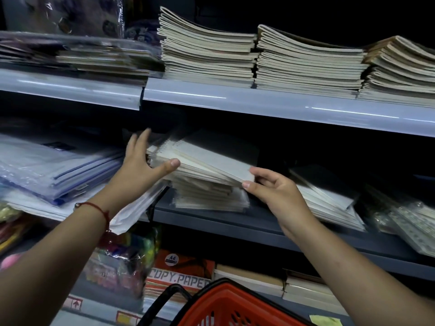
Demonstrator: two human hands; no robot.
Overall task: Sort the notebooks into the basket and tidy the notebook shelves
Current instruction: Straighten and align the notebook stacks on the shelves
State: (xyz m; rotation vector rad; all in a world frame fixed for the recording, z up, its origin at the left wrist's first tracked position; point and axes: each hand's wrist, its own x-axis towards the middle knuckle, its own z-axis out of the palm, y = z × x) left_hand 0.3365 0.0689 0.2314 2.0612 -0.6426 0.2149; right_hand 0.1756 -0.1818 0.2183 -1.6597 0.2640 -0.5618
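On the middle shelf (247, 222), a tilted bundle of spiral notebooks (211, 158) was pinched at its right corner by the right hand (277, 191) and steadied by the spread left hand (141, 161). It would best be lifted level, supported underneath, toward the basket (226, 307) below.

Orange paper pack (186, 269): "A4" badge; "COPY PAPER" band
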